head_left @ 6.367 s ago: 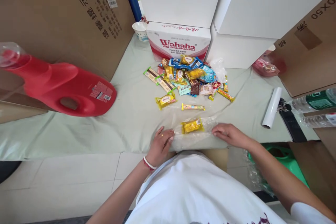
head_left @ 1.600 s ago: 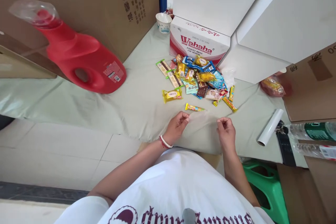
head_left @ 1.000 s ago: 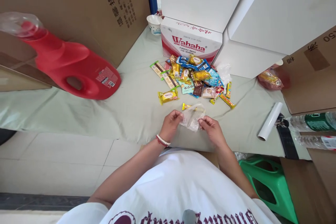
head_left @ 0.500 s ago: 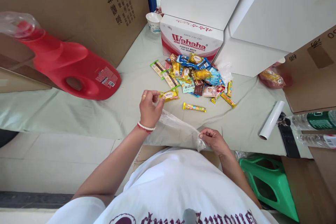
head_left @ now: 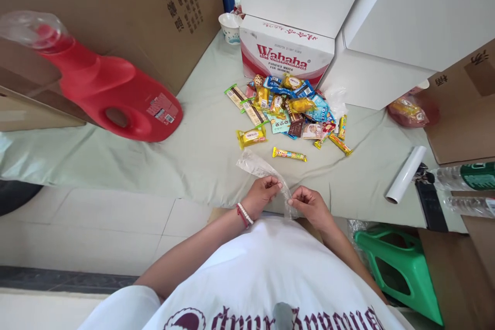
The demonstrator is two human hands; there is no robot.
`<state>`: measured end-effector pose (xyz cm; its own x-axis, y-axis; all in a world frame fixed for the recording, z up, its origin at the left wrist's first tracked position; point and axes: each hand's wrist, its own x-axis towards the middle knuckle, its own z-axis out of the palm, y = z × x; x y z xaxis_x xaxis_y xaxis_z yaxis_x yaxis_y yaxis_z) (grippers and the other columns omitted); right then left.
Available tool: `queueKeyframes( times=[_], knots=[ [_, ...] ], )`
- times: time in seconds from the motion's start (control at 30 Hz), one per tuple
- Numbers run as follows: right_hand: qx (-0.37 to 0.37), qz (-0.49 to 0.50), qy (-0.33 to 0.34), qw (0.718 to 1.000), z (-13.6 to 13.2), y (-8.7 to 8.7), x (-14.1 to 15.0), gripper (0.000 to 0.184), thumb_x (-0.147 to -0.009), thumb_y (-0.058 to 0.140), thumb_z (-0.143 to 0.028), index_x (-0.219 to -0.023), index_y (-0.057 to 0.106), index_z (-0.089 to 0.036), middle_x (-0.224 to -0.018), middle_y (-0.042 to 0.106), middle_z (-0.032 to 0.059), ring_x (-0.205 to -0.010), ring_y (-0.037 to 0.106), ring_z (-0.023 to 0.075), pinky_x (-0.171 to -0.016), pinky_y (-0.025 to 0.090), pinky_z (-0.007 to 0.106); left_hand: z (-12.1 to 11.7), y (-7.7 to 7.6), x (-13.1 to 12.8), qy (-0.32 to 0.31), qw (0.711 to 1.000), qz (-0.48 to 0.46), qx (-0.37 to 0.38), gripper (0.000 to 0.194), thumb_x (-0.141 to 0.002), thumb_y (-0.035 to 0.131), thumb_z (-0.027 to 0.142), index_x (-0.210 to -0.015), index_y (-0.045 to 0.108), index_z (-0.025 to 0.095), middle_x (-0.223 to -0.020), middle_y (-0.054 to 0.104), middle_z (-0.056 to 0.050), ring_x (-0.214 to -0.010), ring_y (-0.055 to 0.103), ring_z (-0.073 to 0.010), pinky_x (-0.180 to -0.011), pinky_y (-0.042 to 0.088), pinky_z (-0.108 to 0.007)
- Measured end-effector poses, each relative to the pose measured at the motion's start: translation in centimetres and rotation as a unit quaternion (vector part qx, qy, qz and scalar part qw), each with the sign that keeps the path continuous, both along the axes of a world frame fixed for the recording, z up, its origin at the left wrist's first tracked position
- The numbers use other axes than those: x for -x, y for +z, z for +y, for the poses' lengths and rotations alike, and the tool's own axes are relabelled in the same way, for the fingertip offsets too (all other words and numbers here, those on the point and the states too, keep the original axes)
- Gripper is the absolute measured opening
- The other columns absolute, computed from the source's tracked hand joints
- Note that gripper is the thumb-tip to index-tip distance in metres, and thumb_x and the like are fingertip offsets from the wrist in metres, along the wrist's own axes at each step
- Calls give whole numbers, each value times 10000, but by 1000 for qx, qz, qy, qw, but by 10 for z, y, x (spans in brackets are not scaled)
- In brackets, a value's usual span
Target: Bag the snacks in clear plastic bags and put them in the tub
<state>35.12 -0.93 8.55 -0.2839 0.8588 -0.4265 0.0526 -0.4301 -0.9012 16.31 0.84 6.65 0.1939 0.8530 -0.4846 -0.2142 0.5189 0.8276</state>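
A crumpled clear plastic bag (head_left: 257,163) lies at the table's front edge, its far end flat on the cloth and its near end between my hands. My left hand (head_left: 263,195), with a white bead bracelet and a red cord, is closed in a pinch on the bag's middle. Close beside it, my right hand (head_left: 312,207) pinches the near end. Beyond the bag lie a yellow-wrapped snack (head_left: 252,137) and a thin yellow snack stick (head_left: 289,154), neither touched. Behind them is a heap of wrapped snacks (head_left: 294,108).
A white and red Wahaba-style carton marked Wahaha (head_left: 286,54) stands behind the heap. At left is a large red jug (head_left: 127,95). To the right lie a white roll (head_left: 406,174) and plastic bottles (head_left: 448,178). A green stool (head_left: 402,273) is below.
My left hand has moved right and toward me, from the bag's far end to near my right hand. The bag's far end now rests loose on the cloth.
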Motion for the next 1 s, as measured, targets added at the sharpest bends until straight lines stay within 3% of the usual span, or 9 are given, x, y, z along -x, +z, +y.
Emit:
queueKeyframes(
  times=[0.13, 0.3, 0.4, 0.5, 0.6, 0.73, 0.83, 0.9, 1.0],
  knots=[
    [64, 72, -79, 992, -5, -5, -12, 440, -706, 852, -521, -710, 548, -203, -556, 367, -82, -511, 242, 75, -503, 190, 238, -6, 3, 12, 9, 998, -48, 31, 386, -696, 807, 479, -783, 572, 186, -561, 430, 82, -500, 343, -70, -489, 227, -221],
    [108, 111, -136, 978, -6, -5, -26, 472, -663, 882, -514, -735, 532, -206, -596, 364, -78, -522, 243, 71, -497, 194, 221, -7, 5, 30, 69, 989, -124, 32, 297, -683, 822, 348, -755, 585, 183, -769, 630, 9, -684, 560, -108, -620, 433, -229],
    [93, 88, -124, 984, -7, -3, -30, 484, -678, 861, -549, -742, 520, -212, -612, 394, -67, -534, 298, 83, -508, 240, 228, -6, 8, 38, 88, 980, -176, 24, 268, -696, 812, 317, -765, 586, 191, -970, 704, -38, -829, 645, -159, -732, 508, -287],
    [58, 17, -65, 996, -9, -2, -33, 473, -729, 805, -606, -756, 544, -212, -627, 452, -52, -557, 363, 101, -536, 303, 242, -5, 9, 41, 89, 981, -174, 24, 268, -706, 809, 323, -775, 584, 193, -1029, 724, -57, -883, 678, -185, -786, 526, -317],
    [-6, -79, -21, 997, -4, -4, -32, 432, -805, 720, -635, -872, 640, -216, -786, 612, 5, -693, 510, 143, -657, 425, 281, -6, 6, 39, 87, 988, -128, 20, 300, -694, 814, 349, -751, 567, 189, -978, 732, -48, -850, 683, -177, -759, 519, -300],
    [-60, -143, -64, 986, 21, -12, -16, 510, -768, 751, -593, -1126, 656, -243, -1087, 701, 66, -962, 625, 214, -838, 490, 350, -8, -1, 34, 55, 994, -89, 4, 306, -712, 778, 391, -742, 550, 189, -958, 726, -47, -877, 693, -196, -797, 523, -329],
    [-54, -126, -53, 989, 43, -21, 9, 468, -734, 763, -530, -1062, 648, -216, -917, 701, 34, -808, 621, 184, -735, 483, 310, -11, -4, 32, 51, 998, -13, -46, 266, -714, 745, 358, -794, 554, 191, -1010, 692, -60, -927, 673, -209, -782, 520, -330],
    [-54, -112, -38, 992, 53, -27, 24, 346, -769, 707, -508, -930, 640, -209, -766, 648, -3, -667, 554, 153, -626, 436, 280, -13, -3, 33, 114, 978, 126, -125, 266, -699, 730, 287, -899, 578, 201, -1072, 643, -63, -946, 634, -202, -753, 506, -314],
    [-76, -104, -31, 991, 56, -29, 40, 262, -820, 646, -474, -839, 626, -214, -716, 604, -17, -597, 478, 134, -573, 391, 270, -16, 0, 34, 151, 905, 305, -253, 199, -806, 624, 234, -1003, 632, 215, -1024, 599, -59, -919, 585, -197, -796, 488, -342]
  ],
)
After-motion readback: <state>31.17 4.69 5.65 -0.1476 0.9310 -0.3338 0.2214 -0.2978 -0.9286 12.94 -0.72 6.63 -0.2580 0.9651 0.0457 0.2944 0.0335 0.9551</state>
